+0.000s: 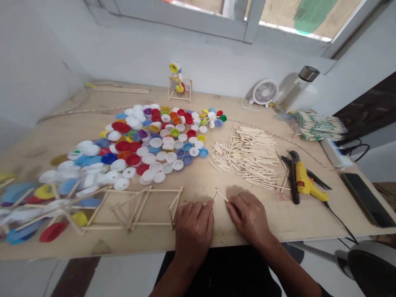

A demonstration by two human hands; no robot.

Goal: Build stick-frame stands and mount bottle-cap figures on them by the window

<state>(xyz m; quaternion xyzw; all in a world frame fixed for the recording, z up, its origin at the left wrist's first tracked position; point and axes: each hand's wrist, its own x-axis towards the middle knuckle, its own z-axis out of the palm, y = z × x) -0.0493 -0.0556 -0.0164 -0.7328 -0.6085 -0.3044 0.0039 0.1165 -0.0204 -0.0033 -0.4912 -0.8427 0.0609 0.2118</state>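
Near the table's front edge, my left hand is closed on a short wooden stick. My right hand pinches a second wooden stick. The far ends of the two sticks meet in an upside-down V, and their near ends are hidden by my fingers. Just left of my left hand lies a frame of glued sticks with upright triangles. Beyond my right hand is a wide pile of loose short sticks. A yellow hot glue gun rests on a black stand to the right.
Many coloured bottle caps cover the left and middle of the table. A stick-and-cap wheel stands at the left. Behind are a small stick model, a fan and a bottle. A phone lies right.
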